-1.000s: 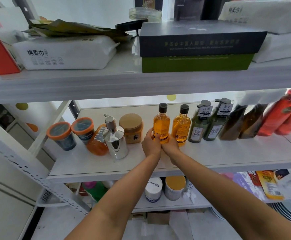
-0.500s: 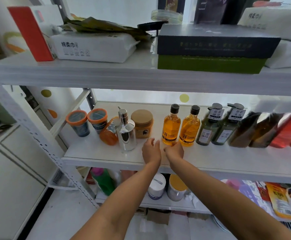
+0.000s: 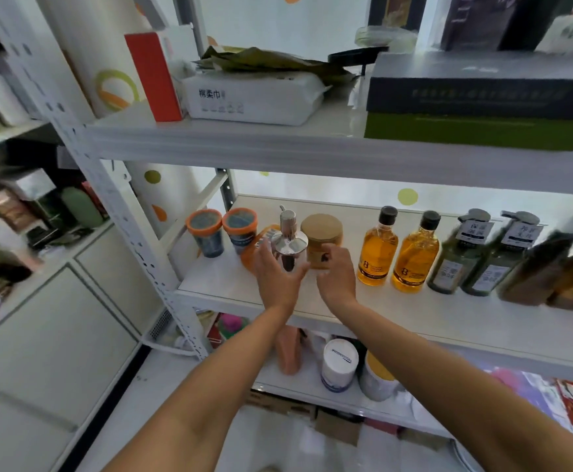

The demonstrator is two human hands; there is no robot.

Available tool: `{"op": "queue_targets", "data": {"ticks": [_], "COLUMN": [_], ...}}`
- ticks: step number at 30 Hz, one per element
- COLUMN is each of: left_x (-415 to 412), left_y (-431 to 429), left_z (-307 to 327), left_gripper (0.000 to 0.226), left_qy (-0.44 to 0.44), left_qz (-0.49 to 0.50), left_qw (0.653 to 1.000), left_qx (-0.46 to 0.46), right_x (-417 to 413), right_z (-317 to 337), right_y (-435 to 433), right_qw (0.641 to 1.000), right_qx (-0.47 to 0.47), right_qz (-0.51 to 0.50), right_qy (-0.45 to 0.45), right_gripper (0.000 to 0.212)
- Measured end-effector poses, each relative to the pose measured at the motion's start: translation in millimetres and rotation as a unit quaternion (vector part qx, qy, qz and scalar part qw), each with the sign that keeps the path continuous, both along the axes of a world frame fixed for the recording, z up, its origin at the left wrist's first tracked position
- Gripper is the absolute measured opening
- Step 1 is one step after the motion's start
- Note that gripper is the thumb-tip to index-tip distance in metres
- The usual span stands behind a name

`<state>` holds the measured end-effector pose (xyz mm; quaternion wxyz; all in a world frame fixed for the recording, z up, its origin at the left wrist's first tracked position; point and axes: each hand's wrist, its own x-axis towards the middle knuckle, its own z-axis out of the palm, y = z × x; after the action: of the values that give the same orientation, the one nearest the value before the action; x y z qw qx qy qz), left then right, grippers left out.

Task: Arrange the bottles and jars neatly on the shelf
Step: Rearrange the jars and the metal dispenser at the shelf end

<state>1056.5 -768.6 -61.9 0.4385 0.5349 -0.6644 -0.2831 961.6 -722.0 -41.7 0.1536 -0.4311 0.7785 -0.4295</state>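
On the white middle shelf (image 3: 414,318) stands a row of containers. My left hand (image 3: 276,279) wraps round the lower part of a silver pump bottle (image 3: 289,241), fingers on its left, thumb on its right. Beside it, my right hand (image 3: 335,275) grips the front of an amber jar with a tan lid (image 3: 322,233). An orange bottle (image 3: 256,245) lies behind the silver one, partly hidden. Two orange-rimmed tubs (image 3: 205,231) stand at the left end. To the right stand two amber bottles (image 3: 378,255), two green pump bottles (image 3: 457,264) and blurred dark brown bottles (image 3: 537,272).
The shelf's perforated white post (image 3: 131,233) rises at the left, with cabinets beyond it. The upper shelf holds a tissue pack (image 3: 251,97), a red box (image 3: 152,74) and stacked dark and green boxes (image 3: 475,107). A white-lidded jar (image 3: 339,364) stands on the lower shelf.
Both hands moved left, from in front of the amber bottles to the silver pump bottle and the tan-lidded jar, and took hold of them. The view turned left and came closer.
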Motion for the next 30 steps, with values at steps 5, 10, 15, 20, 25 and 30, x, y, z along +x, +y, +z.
{"op": "queue_targets", "data": {"ticks": [5,10,15,20,25,30], "left_x": [8,21,28,29,27,22], "left_y": [-36,-57,-61,-60,-61,-61], "left_z": [-1,-2,-1,0,-2,-2], "left_gripper": [0.073,0.063,0.062,0.063,0.067,0.066], "left_qy": [-0.067,-0.099,-0.105,-0.097,-0.105,-0.086], "left_qz": [-0.111,-0.168,-0.202,-0.219,-0.226,-0.231], "left_qw": [0.991,0.977,0.967,0.964,0.963,0.966], "left_qx": [-0.041,-0.091,-0.112,-0.117,-0.098,-0.073], "right_x": [-11,-24,-24,-20,-28,-36], "right_z": [4,13,19,21,16,18], "right_y": [-38,-64,-69,-65,-58,-48], "right_qw": [0.973,0.932,0.901,0.894,0.884,0.882], "right_qx": [0.023,0.156,0.195,0.187,0.208,0.223], "right_qz": [0.051,0.119,0.143,0.126,0.102,0.082], "right_qy": [0.222,0.305,0.36,0.387,0.405,0.407], "right_gripper": [0.059,0.079,0.072,0.068,0.072,0.074]}}
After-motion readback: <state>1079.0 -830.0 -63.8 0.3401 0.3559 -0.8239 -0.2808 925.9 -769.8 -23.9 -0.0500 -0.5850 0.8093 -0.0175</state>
